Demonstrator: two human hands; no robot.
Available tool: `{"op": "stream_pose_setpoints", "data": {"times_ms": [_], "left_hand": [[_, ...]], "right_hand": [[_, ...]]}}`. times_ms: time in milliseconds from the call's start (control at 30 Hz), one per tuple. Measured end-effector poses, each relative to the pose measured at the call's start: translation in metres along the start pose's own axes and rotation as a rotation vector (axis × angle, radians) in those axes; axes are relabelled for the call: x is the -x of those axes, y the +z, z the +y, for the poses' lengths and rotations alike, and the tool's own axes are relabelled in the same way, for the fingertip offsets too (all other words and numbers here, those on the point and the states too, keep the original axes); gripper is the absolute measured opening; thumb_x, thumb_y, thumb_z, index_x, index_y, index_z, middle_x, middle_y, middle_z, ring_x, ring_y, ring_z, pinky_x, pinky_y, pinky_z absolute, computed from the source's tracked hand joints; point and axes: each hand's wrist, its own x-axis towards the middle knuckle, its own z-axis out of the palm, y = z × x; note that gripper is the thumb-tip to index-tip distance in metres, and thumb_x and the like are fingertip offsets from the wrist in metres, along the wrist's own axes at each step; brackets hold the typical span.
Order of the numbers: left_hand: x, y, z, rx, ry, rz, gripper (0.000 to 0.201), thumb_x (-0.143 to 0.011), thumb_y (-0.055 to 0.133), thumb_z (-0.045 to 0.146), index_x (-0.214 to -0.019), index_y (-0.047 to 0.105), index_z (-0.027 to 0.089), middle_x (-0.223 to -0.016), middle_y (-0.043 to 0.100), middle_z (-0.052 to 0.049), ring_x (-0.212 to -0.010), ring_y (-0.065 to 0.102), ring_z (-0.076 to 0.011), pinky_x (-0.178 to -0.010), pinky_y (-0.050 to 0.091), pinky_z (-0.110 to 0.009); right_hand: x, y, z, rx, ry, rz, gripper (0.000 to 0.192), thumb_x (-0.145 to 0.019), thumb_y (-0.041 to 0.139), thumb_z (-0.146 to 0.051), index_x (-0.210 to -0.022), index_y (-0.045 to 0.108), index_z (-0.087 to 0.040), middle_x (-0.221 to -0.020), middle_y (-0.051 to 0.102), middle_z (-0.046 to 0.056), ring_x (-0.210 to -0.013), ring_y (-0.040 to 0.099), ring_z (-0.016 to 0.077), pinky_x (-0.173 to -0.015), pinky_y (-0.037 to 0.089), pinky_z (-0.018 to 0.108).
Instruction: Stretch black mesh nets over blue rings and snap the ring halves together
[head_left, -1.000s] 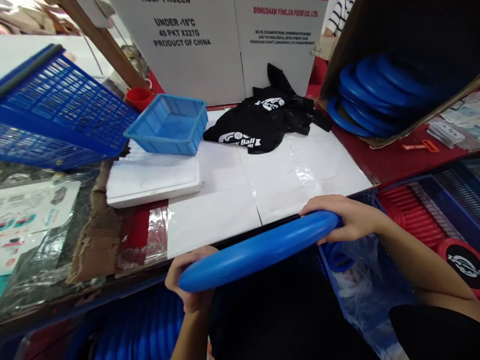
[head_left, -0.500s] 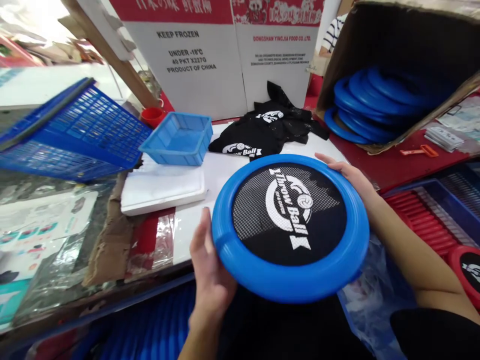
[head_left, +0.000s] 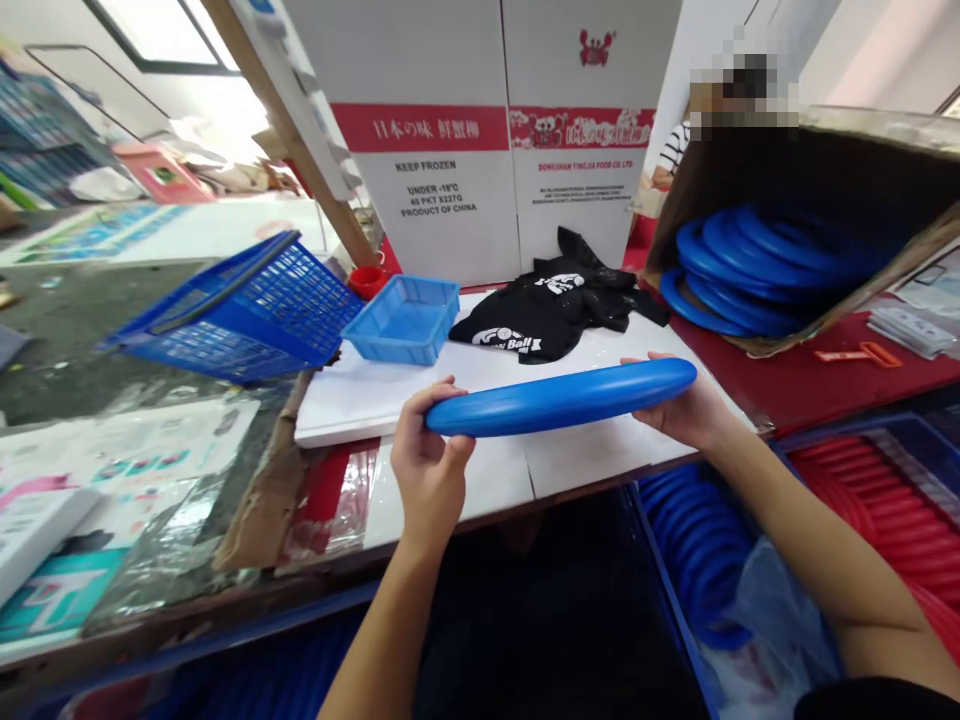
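White boards (head_left: 480, 385) cover the bench. Both hands hold a blue disc (head_left: 559, 397) edge-on above them: left hand (head_left: 429, 468) closed on its near-left rim, right hand (head_left: 679, 405) cupping the far end. It looks like mid-turn handling; next needs a steady 2-handed grip. Cartons (head_left: 450, 180) read "KEEP FROZEN, UNDER -18°C, PRODUCT OF CHINA".

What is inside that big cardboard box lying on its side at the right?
The cardboard box holds a row of blue rings leaning against one another. Its dark back hides how many there are and whatever lies behind them.
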Motion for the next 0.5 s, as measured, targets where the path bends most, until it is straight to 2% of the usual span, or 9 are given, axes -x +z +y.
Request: {"op": "stream_pose_setpoints", "data": {"times_ms": [167, 333, 500], "left_hand": [[0.003, -0.004, 0.005, 0.027, -0.034, -0.040, 0.057, -0.086, 0.079, 0.071, -0.114, 0.071, 0.021, -0.108, 0.074, -0.008, -0.107, 0.071, -0.0266, -0.098, 0.058, -0.039], [0.007, 0.000, 0.021, -0.025, -0.019, -0.112, 0.051, -0.088, 0.081, 0.065, -0.114, 0.071, 0.023, -0.111, 0.075, -0.008, -0.109, 0.071, -0.0269, -0.097, 0.056, -0.039], [0.010, 0.011, 0.041, -0.092, 0.073, -0.141, 0.051, -0.087, 0.084, 0.065, -0.114, 0.071, 0.023, -0.113, 0.074, -0.009, -0.110, 0.071, -0.0280, -0.096, 0.056, -0.041]], "right_hand": [[-0.002, -0.003, 0.001, -0.019, 0.017, 0.017, 0.025, -0.098, 0.063, -0.041, -0.109, 0.076, -0.023, -0.090, 0.081, 0.005, -0.076, 0.075, 0.0214, -0.067, 0.065, 0.033], [-0.013, -0.014, 0.006, 0.031, -0.026, -0.005, 0.031, -0.093, 0.063, -0.046, -0.110, 0.077, -0.024, -0.101, 0.084, 0.006, -0.094, 0.079, 0.0280, -0.086, 0.067, 0.043], [-0.022, -0.015, 0.021, 0.091, -0.082, -0.040, 0.034, -0.085, 0.067, -0.051, -0.107, 0.078, -0.027, -0.110, 0.085, 0.006, -0.113, 0.078, 0.0346, -0.102, 0.063, 0.053]]}}
